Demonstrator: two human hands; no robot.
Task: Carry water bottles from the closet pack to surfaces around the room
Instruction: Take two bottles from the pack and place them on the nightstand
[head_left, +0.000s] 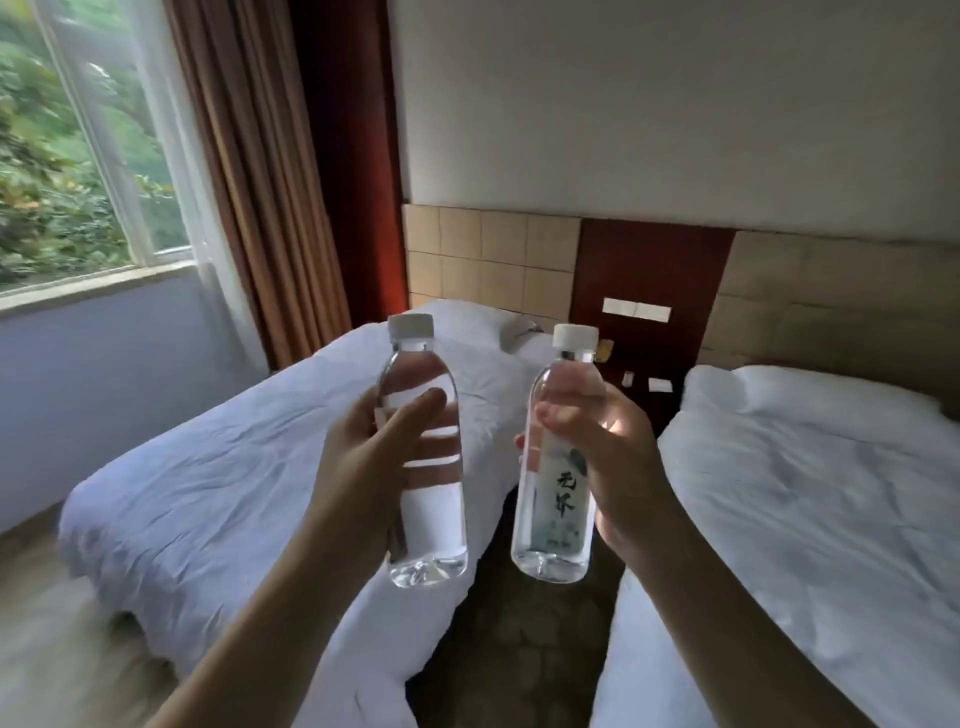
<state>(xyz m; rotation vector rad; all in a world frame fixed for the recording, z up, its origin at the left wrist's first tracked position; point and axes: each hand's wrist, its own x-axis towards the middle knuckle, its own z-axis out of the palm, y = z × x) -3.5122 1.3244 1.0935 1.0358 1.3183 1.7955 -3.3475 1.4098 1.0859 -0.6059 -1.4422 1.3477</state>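
- The left hand (363, 457) is wrapped around a clear water bottle (423, 467), thumb across the front and fingers curled behind, seen through the water.
- The right hand (608, 457) grips a second bottle (558, 467) at its upper half; this one's label, with dark characters on it, faces the camera.
- Both bottles are full, upright, white-capped, and held side by side in the air without touching.
- They hang above the gap between two beds: the left bed (234, 467) and the right bed (805, 493), both under rumpled white sheets.
- Past the gap, a dark nightstand (639, 384) stands against the headboard wall; the small pale things on it are too blurred to tell apart.
- A window (78, 156) and brown curtain (260, 182) are on the left.
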